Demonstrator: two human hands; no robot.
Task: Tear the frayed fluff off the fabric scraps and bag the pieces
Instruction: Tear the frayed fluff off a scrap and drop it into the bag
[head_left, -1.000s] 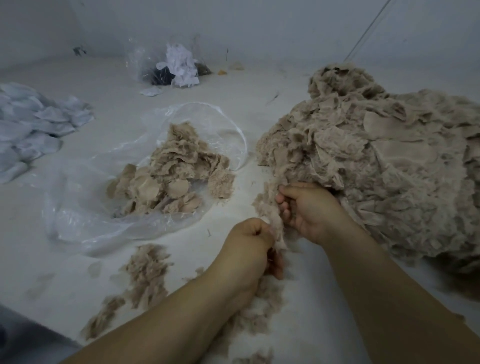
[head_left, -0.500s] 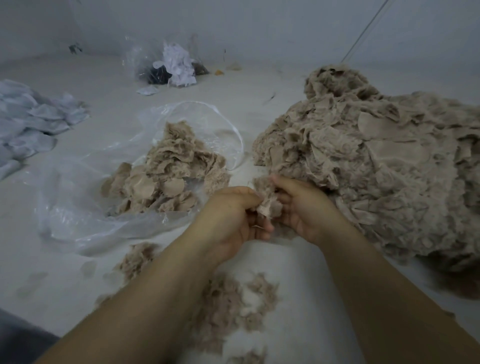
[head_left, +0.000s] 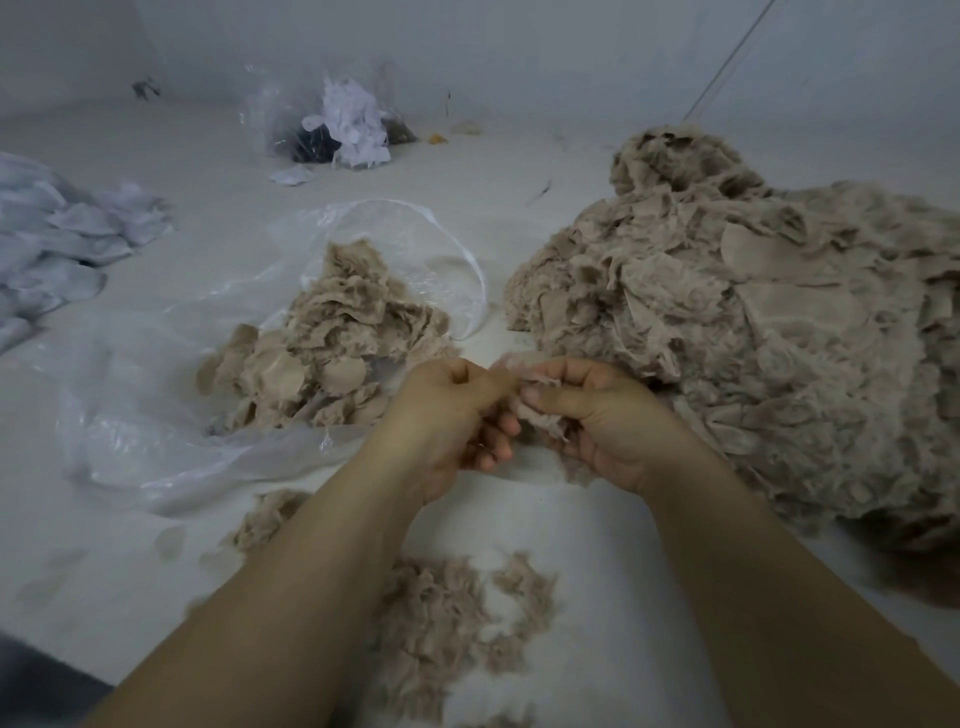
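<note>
A beige fabric scrap (head_left: 537, 418) with a frayed edge is held between both hands in mid view. My left hand (head_left: 457, 415) pinches its upper left edge, and my right hand (head_left: 597, 415) grips it from the right with thumb and fingers. A big heap of beige scraps (head_left: 753, 322) fills the right side, just behind my right hand. A clear plastic bag (head_left: 135, 431) lies open at the left with a smaller pile of beige pieces (head_left: 332, 353) on it. Torn beige fluff (head_left: 452, 608) is scattered on the white surface under my forearms.
A pile of pale grey-white fabric pieces (head_left: 62, 249) lies at the far left. At the back stands another clear bag (head_left: 337, 124) with white and dark scraps. The white wall rises close behind, and a thin cord (head_left: 727, 67) runs up it at the right.
My left hand has come up from the low fluff to meet my right hand at the scrap. Both hands now hold the scrap a little higher, in front of the big heap.
</note>
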